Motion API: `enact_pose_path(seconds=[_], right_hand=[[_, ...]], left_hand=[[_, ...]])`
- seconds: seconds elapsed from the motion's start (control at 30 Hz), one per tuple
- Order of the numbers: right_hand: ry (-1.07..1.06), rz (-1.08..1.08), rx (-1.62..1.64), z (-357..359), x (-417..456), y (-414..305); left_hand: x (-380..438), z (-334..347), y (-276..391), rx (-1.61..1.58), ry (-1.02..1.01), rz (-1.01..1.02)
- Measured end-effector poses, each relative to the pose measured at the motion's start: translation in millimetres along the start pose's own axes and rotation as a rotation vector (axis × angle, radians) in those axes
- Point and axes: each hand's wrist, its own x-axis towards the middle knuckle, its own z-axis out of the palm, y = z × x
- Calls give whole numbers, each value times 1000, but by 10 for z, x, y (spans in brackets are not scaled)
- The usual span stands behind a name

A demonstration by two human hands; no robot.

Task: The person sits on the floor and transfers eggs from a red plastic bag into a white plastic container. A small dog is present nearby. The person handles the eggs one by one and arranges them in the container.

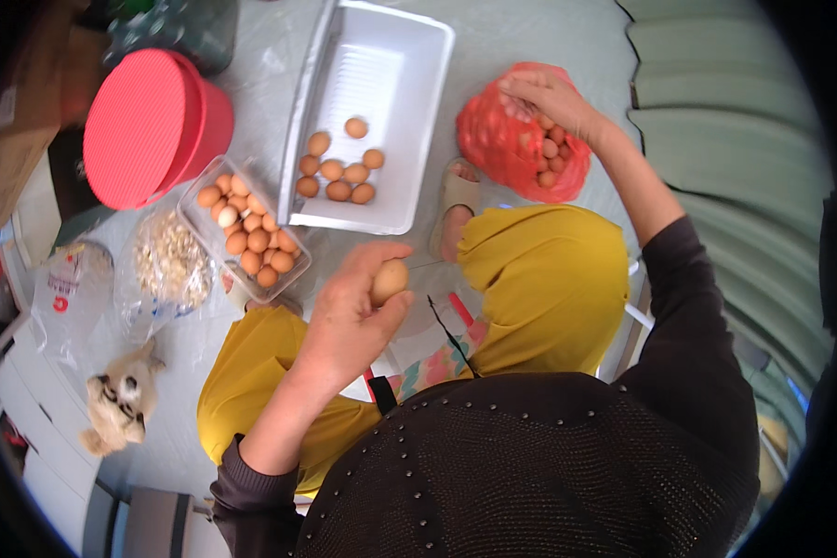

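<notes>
My left hand [345,317] holds a light brown egg [390,282] between thumb and fingers, above the floor between my knees. My right hand [547,101] is over a red plastic bag [492,143], its fingers curled and blurred at the film; whether they grip it is not clear. Several brown eggs [551,148] show in the bag's opening, below my right wrist. Straight ahead is a white plastic bin [397,202], with several brown eggs [332,169] gathered at its near end. To its left, a clear plastic box [197,222] is filled with more eggs [257,240].
A pink lidded bucket [139,129] stands at the far left. Nearer are a clear bag of pale pieces [173,258], another plastic bag [70,293] and a plush toy dog [120,399]. Green ribbed covering [711,146] borders the right side. My sandalled foot [457,206] is beside the bin.
</notes>
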Motion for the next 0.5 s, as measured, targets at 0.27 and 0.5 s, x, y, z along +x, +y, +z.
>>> enact_pose_path(seconds=[0.27,0.5], right_hand=[[308,389,28,161,-815,2084],[704,167,-336,128,-285,2193]], left_hand=[[83,133,-150,-72,-68,-176],[213,155,-180,-65,-35,-285]])
